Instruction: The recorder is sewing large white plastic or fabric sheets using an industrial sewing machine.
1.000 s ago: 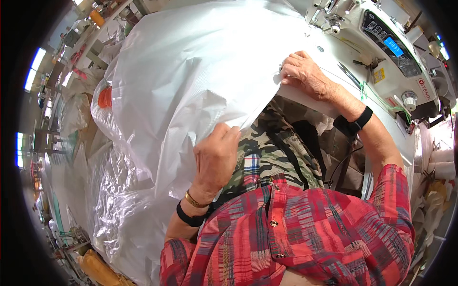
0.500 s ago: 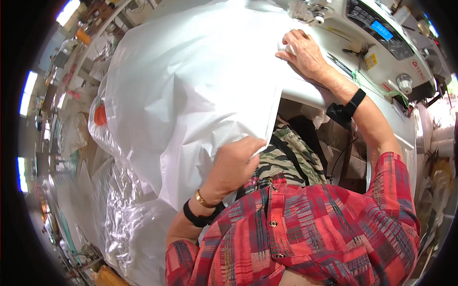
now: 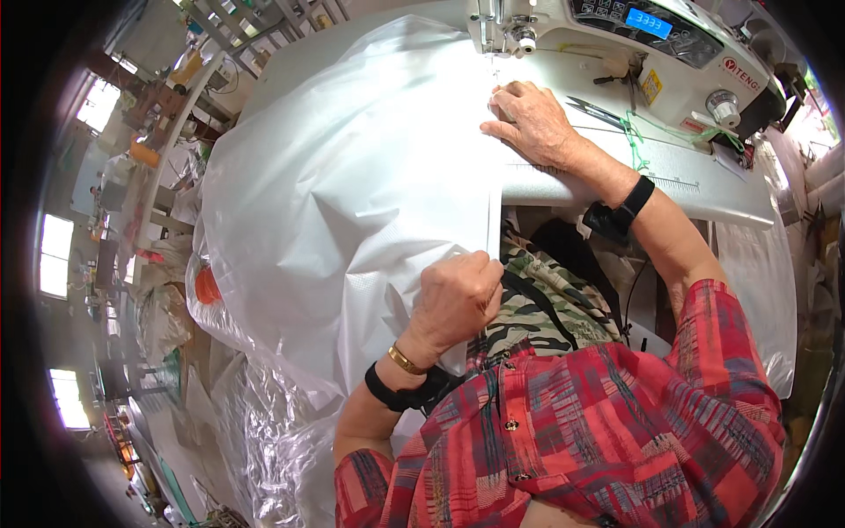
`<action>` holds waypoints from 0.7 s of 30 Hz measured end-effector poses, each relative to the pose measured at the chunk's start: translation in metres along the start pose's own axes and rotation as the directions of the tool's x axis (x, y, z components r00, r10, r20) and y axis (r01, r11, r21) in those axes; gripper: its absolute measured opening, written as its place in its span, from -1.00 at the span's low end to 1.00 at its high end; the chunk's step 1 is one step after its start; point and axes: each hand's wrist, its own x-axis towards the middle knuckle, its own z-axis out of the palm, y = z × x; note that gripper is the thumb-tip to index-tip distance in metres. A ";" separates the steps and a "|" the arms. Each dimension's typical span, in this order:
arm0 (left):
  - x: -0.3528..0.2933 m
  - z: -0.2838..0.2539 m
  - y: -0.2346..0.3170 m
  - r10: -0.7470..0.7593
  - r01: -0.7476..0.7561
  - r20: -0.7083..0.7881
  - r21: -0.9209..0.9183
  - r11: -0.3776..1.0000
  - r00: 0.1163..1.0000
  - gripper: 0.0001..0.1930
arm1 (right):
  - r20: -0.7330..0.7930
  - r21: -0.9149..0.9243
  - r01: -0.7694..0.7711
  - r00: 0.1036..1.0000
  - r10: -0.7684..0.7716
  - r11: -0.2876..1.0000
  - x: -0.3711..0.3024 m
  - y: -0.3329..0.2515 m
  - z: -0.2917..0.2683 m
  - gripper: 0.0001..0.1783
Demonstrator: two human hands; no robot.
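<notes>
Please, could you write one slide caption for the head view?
Left hand grips the edge of a white sheet while the right hand touches it closer to the sewing machine.

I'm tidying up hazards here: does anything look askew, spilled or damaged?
Nothing seems spilled or damaged. Only the loose green cord right of the right hand looks untidy, straggling across the tabletop; the white sheet is merely wrinkled.

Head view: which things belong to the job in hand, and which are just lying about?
In use, apparently:
white sheet
left hand, gripping the sheet's edge
right hand, near that edge
sewing machine

Seemingly just lying about:
slim dark tool
green thread
orange object
</notes>
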 end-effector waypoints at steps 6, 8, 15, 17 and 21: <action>0.039 -0.007 -0.021 0.021 -0.025 0.035 0.124 0.992 0.999 -0.84 | 0.028 0.049 -0.014 1.000 0.013 0.999 0.001 -0.005 -0.004 -0.45; 0.054 -0.006 -0.026 0.044 -0.050 0.040 0.165 0.985 0.998 -0.85 | 0.023 0.058 -0.010 1.000 0.008 0.998 0.000 -0.005 -0.005 -0.46; 0.109 -0.001 -0.053 0.066 -0.087 0.087 0.271 0.959 0.994 -0.88 | -0.112 0.120 0.026 0.994 -0.013 0.992 -0.002 -0.004 -0.001 -0.55; 0.126 0.001 -0.061 0.047 -0.081 0.111 0.326 0.942 0.993 -0.88 | -0.119 0.122 0.018 0.993 -0.003 0.992 -0.001 -0.005 -0.001 -0.57; 0.156 0.003 -0.074 0.039 -0.066 0.091 0.322 0.944 0.995 -0.90 | -0.149 0.141 -0.029 0.988 0.050 0.990 0.000 -0.010 -0.001 -0.65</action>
